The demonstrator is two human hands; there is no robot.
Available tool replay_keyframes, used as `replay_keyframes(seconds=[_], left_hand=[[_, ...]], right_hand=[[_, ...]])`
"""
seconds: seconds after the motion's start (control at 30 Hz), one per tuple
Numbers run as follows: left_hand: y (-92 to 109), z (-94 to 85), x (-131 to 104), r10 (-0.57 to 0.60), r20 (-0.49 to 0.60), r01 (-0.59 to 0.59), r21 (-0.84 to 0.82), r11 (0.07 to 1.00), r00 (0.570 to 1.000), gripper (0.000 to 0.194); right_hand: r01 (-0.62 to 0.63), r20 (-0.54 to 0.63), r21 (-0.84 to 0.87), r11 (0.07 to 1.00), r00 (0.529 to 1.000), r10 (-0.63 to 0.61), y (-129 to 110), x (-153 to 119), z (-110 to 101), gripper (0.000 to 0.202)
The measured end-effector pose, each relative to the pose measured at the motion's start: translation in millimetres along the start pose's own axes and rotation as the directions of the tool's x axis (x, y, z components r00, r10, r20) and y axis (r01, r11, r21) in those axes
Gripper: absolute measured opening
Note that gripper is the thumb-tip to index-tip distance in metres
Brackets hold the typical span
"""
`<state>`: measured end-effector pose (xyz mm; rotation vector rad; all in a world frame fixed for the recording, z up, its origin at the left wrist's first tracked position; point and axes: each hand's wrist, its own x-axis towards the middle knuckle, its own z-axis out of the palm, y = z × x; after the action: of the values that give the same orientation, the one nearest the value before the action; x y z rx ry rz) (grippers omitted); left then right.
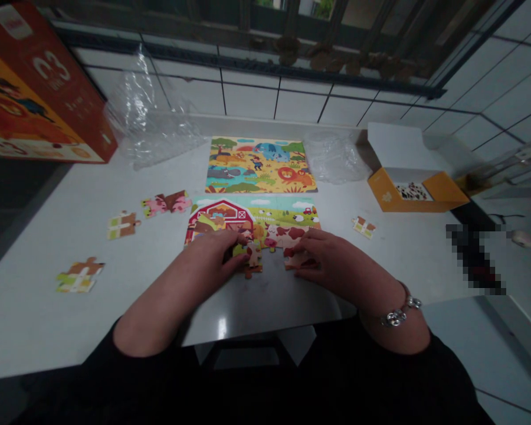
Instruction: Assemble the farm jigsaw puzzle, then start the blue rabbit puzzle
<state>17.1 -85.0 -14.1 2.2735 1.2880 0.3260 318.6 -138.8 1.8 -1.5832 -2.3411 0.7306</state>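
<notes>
A partly joined farm jigsaw puzzle (285, 209), with a red barn and a cow, lies on the white counter (146, 277) in front of me. My left hand (216, 251) is closed with thumb and fingertips on a puzzle piece (253, 257) at the puzzle's lower edge, below the barn. Across a small gap, my right hand (325, 254) pinches a brown-and-white puzzle piece (293, 260) just under the cow. Its fingers cover part of that piece. Whether either piece is locked into its neighbours, I cannot tell.
Loose puzzle pieces lie left, including pink ones (167, 203), and one piece (363, 226) lies right. Behind the puzzle is a safari picture (261, 165). Crumpled clear plastic (148, 124), a big red-orange box (77, 88) and an open yellow box (387, 198) stand around the back.
</notes>
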Motion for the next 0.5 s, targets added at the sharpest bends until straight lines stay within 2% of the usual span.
replay_keyframes(seconds=[0.1,0.2,0.3,0.4,0.5], left_hand=[[-1.8,9.7,1.1,0.035,0.003,-0.035,-0.015,0.999,0.999,0.023],[0.7,15.7,1.9,0.054,-0.019,-0.055,-0.026,0.998,0.998,0.028],[9.1,16.1,1.9,0.075,-0.010,-0.076,-0.089,0.993,0.997,0.036],[15.4,15.3,1.3,0.073,0.004,-0.072,-0.147,0.987,0.997,0.041],[14.2,16.8,0.6,0.041,-0.014,-0.043,-0.141,0.989,0.999,0.050]], right_hand=[[0.053,-0.067,-0.002,0.999,0.996,-0.053,-5.0,3.1,2.7,0.025],[0.140,-0.143,0.002,0.990,0.980,-0.138,-14.6,10.2,11.1,0.041],[0.207,-0.148,-0.016,0.978,0.967,-0.207,-27.0,18.6,22.7,0.053],[0.205,-0.124,-0.080,0.975,0.969,-0.214,-37.4,24.9,30.7,0.050],[0.186,-0.098,-0.135,0.973,0.975,-0.200,-41.5,26.9,32.6,0.035]])
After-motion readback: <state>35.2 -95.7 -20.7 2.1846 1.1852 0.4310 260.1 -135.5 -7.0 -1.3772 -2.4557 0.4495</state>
